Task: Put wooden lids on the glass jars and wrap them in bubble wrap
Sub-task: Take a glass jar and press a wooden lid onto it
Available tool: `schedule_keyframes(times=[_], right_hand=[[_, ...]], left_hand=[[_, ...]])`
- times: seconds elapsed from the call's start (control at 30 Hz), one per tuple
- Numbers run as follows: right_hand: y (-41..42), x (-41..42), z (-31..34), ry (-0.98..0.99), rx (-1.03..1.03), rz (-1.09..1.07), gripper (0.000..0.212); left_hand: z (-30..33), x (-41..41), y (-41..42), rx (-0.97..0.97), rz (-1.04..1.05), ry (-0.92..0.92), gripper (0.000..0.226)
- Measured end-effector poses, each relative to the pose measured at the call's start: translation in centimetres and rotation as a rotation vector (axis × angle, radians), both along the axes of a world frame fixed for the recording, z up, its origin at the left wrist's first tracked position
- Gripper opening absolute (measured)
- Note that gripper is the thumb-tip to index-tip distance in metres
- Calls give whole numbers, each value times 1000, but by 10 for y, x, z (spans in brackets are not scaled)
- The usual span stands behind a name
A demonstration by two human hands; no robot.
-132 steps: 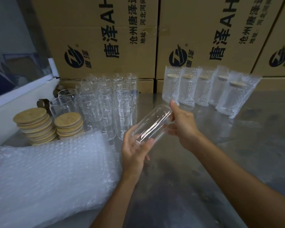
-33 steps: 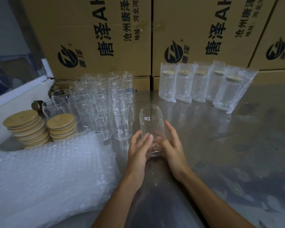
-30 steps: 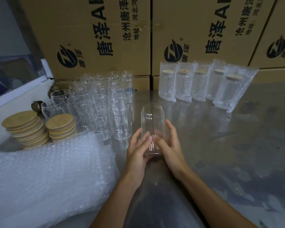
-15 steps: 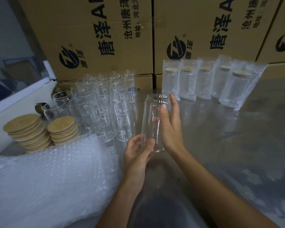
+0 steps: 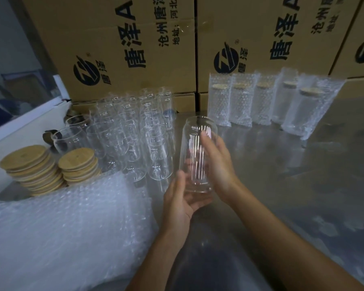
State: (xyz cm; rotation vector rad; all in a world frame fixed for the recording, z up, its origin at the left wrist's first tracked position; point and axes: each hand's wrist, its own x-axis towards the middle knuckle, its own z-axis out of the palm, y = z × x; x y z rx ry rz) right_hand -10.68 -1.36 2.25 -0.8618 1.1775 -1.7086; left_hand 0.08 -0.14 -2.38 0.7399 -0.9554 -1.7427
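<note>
Jar (image 5: 198, 156) in both hands' curled fingers (image 5: 208, 141)

cardboard boxes (image 5: 118, 49) | print: 唐泽 beside round logo, 沧州唐泽, 地址:河北 | large Latin "A", rest cut off

- Wrapped jars (image 5: 263, 101): five, each lidded and sleeved in bubble wrap, standing in a row at the back of the surface (image 5: 303, 175).
- Bare jar in hand (image 5: 198, 156): one, without a lid.
- Bare jars in a cluster (image 5: 135, 131): too many overlapping to count exactly; well over a dozen.
- Stacks of wooden lids (image 5: 78, 162): two; lids per stack cannot be counted.
- Pile of bubble wrap (image 5: 61, 232): one.
- Cardboard boxes (image 5: 124, 49): three printed fronts in view.
- Hands: two, left hand (image 5: 181, 198) and right hand (image 5: 219, 164).
</note>
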Motion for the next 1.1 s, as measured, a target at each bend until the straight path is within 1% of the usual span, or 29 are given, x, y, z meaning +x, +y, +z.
schedule_keyframes(times=[0.07,0.13,0.2,0.27,0.33,0.4,0.43,0.5,0.57,0.6,0.67,0.73,0.77,0.83,0.9,1.0,1.07,1.1], right_hand=[[1,4,-3,182,-28,-79,81],[3,7,-2,195,-41,-71,83],[2,7,1,148,-21,-28,85],[2,6,5,9,34,51,85],[3,2,7,-162,57,140,78],[4,0,9,-229,69,192,67],[5,-1,11,-239,69,193,64],[4,-3,10,-223,68,146,68],[3,-5,9,-120,75,56,78],[3,-6,9,-42,70,5,80],[5,-6,10,73,28,-58,74],[6,-5,10,115,12,-59,73],[5,-5,11,99,23,-45,72],[2,-3,11,-48,50,27,68],[2,-3,11,-166,105,120,70],[0,-6,7,-204,131,174,66],[-2,-9,5,-184,131,128,70],[-3,-11,4,-136,124,79,68]], left_hand=[[-4,0,2,-66,30,-80,60],[-5,2,0,-101,68,-139,56],[-1,6,-1,-51,1,-106,60],[5,10,-2,39,-140,-25,69],[8,12,-2,84,-285,36,78],[6,12,-1,87,-367,22,85],[7,11,0,78,-373,0,87],[6,8,1,60,-327,-45,89],[2,6,2,8,-241,-55,88],[-1,6,3,-37,-201,-54,83],[-5,4,6,-111,-138,-84,73],[-3,5,7,-109,-139,-117,71],[-1,5,7,-74,-191,-106,74],[4,8,6,4,-349,-30,84],[4,12,2,26,-433,18,91],[0,10,2,17,-426,-69,100],[-2,5,3,10,-357,-137,98],[-3,3,3,9,-305,-150,93]])
